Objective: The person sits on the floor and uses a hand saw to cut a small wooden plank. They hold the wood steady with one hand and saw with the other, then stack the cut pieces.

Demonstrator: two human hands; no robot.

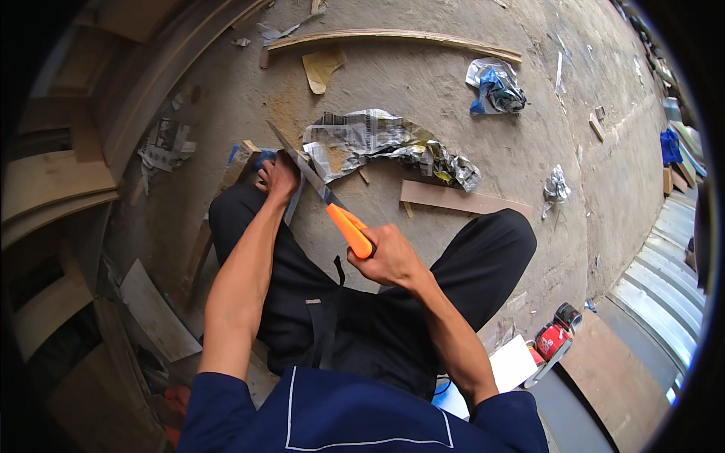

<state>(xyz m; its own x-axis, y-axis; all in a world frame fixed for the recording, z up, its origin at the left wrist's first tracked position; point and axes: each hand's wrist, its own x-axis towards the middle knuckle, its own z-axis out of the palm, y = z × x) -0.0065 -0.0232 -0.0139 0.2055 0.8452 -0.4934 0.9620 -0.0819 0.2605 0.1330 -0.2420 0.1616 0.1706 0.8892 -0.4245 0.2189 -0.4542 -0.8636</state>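
My right hand (389, 257) is closed around the orange handle of a handsaw (347, 229). Its blade slants up and left, and the blade's middle passes close beside my left hand (279, 177). The left fingers are curled down at the end of a narrow grey-blue strip (295, 202), by my left knee; what they grip is mostly hidden. Just left of that hand, a wooden bar (243, 157) shows its end, with blue material (264, 157) next to it. Pale sawdust (291, 102) lies on the floor beyond the saw tip.
Crumpled newspaper (377, 132) spreads ahead of the saw. A flat board (461, 198) lies by my right knee, and a long wooden strip (393, 34) farther off. Curved wooden furniture (60, 185) stands at left. Red tape rolls (553, 341) are at lower right.
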